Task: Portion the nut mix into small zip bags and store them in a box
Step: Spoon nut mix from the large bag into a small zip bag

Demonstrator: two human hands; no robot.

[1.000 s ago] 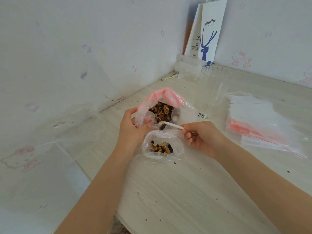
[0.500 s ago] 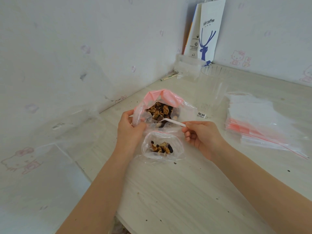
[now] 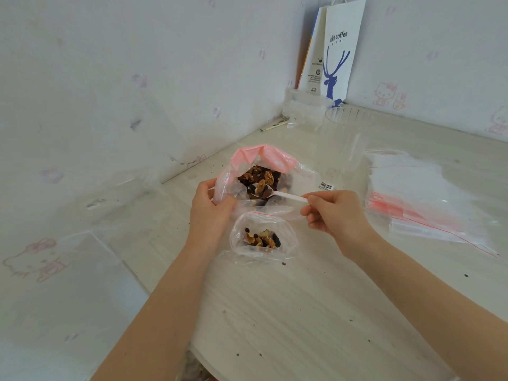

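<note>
Spoon axis: the white plastic spoon [image 3: 290, 196] lies almost level, its long axis running left to right across the view; the bowl points left, the handle end right.
Spoon place: the bowl sits inside the open mouth of the large bag [image 3: 275, 161], on the nut mix [image 3: 261, 176], with walnut pieces and a dark piece on it.
Large bag: clear, with a pink zip band, mouth open towards the person, on the table [image 3: 302, 298].
Small zip bag: the small zip bag [image 3: 287, 233] lies just in front of the large bag, mouth open, with a little pile of nuts and raisins at its bottom.
Change: a second ago the bowl hung at the near rim of the large bag, above the small zip bag; it has since moved further in among the nuts. The small pile looks the same.
Left hand: the left hand [image 3: 210, 210] has curled fingers and thumb pinching the large bag's left rim.
Right hand: the right hand [image 3: 336, 215] pinches the handle tip between thumb and forefinger; the other fingers curl under.
Right side: a stack of empty zip bags [image 3: 420, 193] lies well apart from the hands.
</note>
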